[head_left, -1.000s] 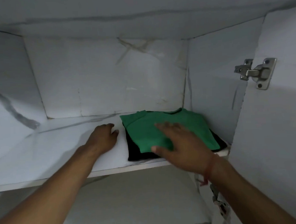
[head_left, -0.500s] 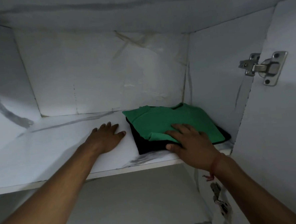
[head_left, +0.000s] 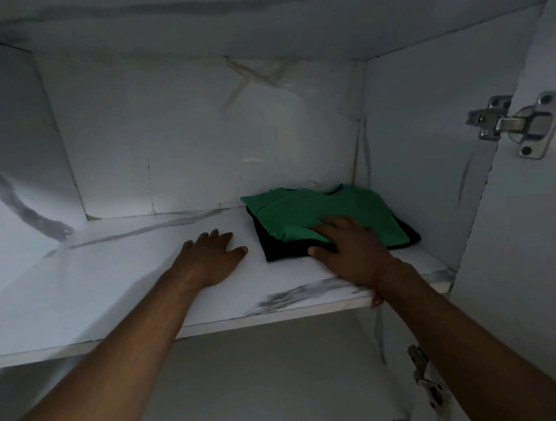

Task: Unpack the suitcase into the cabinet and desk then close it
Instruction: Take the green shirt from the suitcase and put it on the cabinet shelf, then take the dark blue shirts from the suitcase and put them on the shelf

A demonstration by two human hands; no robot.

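A folded green garment (head_left: 315, 209) lies on top of a folded black garment (head_left: 282, 250) at the right end of a white marble-patterned cabinet shelf (head_left: 118, 278). My right hand (head_left: 350, 248) lies flat on the front corner of the green garment, fingers straight, thumb at the black garment's front edge. My left hand (head_left: 213, 258) rests palm down on the bare shelf just left of the pile, fingers spread and straight. The suitcase is not in view.
The cabinet door (head_left: 538, 227) stands open on the right, with a metal hinge (head_left: 518, 124) near the top and another hinge (head_left: 425, 383) lower down. A lower compartment (head_left: 264, 383) opens beneath the shelf. The shelf's left half is bare.
The pile sits farther back and to the right on the shelf. My right hand came down from above the pile onto its front corner. My left hand stays flat on the shelf.
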